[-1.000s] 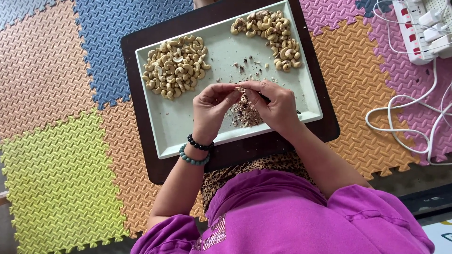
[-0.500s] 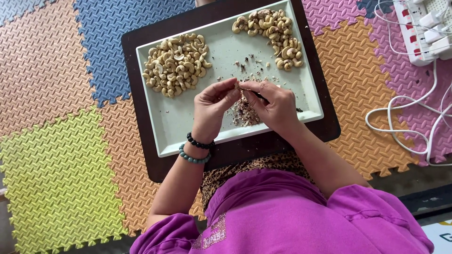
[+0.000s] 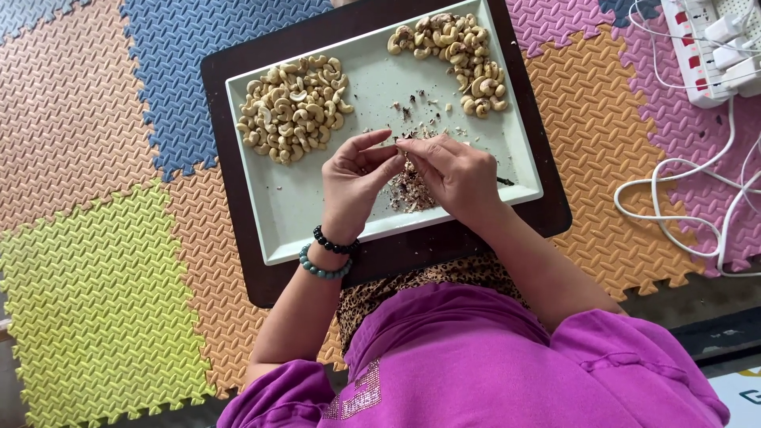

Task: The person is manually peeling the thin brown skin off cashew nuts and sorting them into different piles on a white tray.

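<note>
cashew (image 3: 400,144) pinched between both hands

We see a floor (image 3: 95,119) laid with interlocking foam mats in blue, salmon, yellow, orange and pink squares. A dark brown board (image 3: 226,158) lies flat on the mats, spanning the blue and orange squares. On the board rests a pale rectangular tray (image 3: 293,214), tilted slightly against the board's edges. To the right, on the pink mat, we find a white power strip (image 3: 713,47) with plugs in it, and white cables (image 3: 690,206) looping loosely across the pink and orange squares.
</note>
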